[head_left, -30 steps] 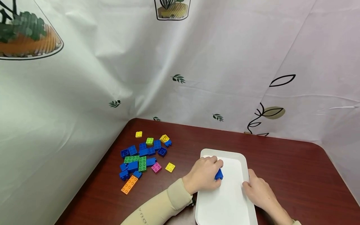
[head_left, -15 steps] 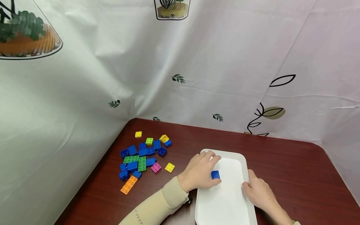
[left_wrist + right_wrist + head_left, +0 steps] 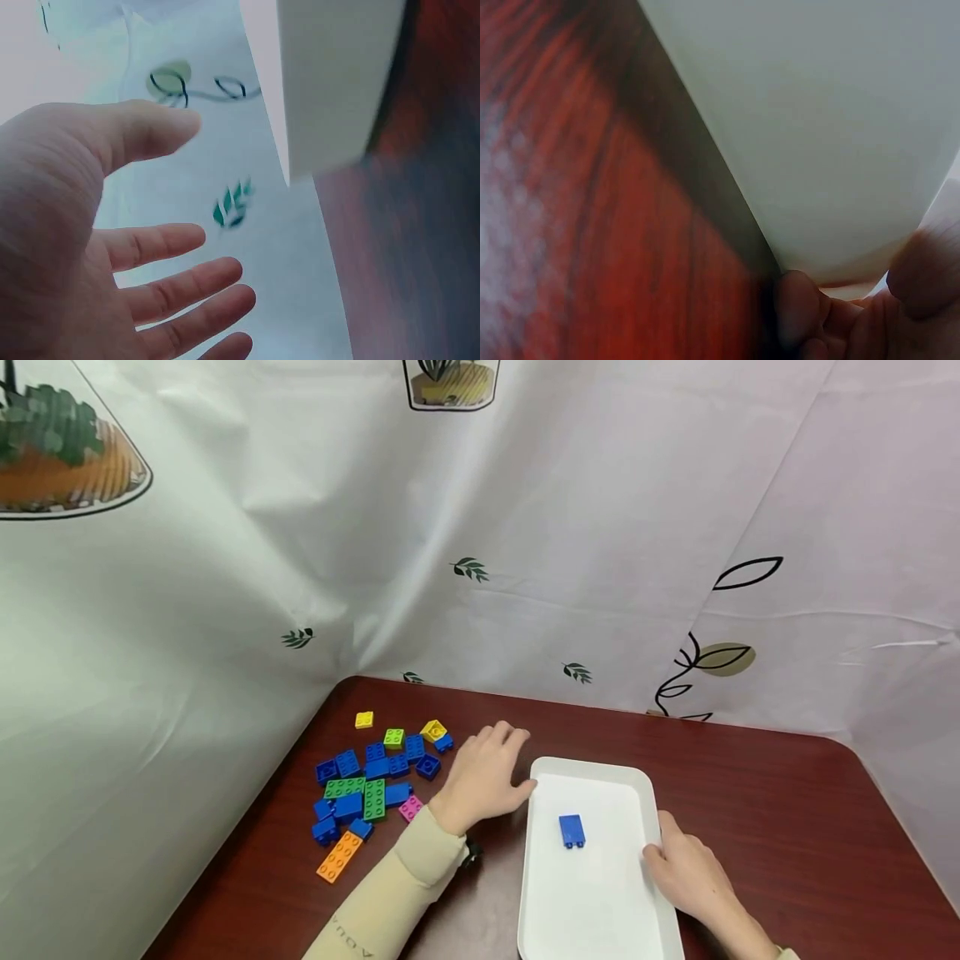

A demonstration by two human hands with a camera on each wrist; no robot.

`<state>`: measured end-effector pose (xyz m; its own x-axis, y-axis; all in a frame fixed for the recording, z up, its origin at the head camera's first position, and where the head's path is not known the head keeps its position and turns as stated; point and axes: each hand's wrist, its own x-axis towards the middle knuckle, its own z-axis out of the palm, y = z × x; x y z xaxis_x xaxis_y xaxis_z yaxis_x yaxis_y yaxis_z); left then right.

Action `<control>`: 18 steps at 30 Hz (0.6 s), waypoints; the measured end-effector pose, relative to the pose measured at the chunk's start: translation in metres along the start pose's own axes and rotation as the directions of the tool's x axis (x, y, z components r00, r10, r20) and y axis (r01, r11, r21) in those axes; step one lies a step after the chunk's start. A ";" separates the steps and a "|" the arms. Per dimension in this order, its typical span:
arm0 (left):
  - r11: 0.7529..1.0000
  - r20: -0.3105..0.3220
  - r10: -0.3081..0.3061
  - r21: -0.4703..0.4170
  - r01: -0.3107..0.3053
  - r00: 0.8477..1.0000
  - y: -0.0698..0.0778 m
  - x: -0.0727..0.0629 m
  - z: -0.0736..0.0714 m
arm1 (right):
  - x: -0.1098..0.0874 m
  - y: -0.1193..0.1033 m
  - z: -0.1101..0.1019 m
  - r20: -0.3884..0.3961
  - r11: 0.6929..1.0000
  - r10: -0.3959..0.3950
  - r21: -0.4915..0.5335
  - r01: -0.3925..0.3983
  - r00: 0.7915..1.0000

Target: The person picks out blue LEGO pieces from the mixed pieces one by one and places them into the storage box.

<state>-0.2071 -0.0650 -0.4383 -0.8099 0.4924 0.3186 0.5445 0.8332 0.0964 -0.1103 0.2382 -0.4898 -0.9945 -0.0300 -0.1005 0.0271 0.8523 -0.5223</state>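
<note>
In the head view a blue brick (image 3: 572, 832) lies on its side in the upper half of the white tray (image 3: 592, 893). My left hand (image 3: 483, 777) hovers left of the tray, fingers spread, between it and the loose bricks. The left wrist view shows that hand (image 3: 127, 225) with fingers apart and nothing in it. My right hand (image 3: 690, 868) grips the tray's right rim, thumb on top. In the right wrist view its fingers (image 3: 799, 307) curl at the tray's side wall (image 3: 810, 150).
Loose bricks cover the table's left part: several blue ones (image 3: 348, 808), green ones (image 3: 374, 800), an orange one (image 3: 340, 857), a pink one (image 3: 411, 808) and yellow ones (image 3: 364, 720). A patterned cloth (image 3: 600, 527) hangs behind the brown table (image 3: 765, 777).
My left hand has let go of the blue brick, leaving it in the tray, and moved left out over the table, where it hides the lone yellow brick. The right hand stays on the rim.
</note>
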 end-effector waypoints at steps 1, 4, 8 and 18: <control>1.000 0.005 -0.018 0.007 0.018 1.000 -0.004 0.001 0.000 | 0.000 0.000 0.000 -0.001 1.000 -0.001 -0.001 0.001 1.000; 0.996 0.032 -0.082 0.033 0.081 0.996 -0.018 0.002 -0.001 | 0.000 0.000 -0.001 -0.002 1.000 -0.003 0.000 0.003 1.000; 0.984 0.073 -0.167 0.077 0.161 0.983 -0.038 0.001 0.000 | 0.000 0.000 -0.001 0.000 1.000 -0.001 0.001 0.001 1.000; 0.947 0.139 -0.315 0.113 0.301 0.939 -0.073 -0.004 0.004 | 0.000 0.000 0.000 -0.005 1.000 -0.006 -0.004 0.006 1.000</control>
<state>-0.2447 -0.1268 -0.4500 -0.9622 0.2350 0.1376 0.2473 0.9656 0.0806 -0.1104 0.2386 -0.4900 -0.9951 -0.0325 -0.0930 0.0207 0.8541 -0.5196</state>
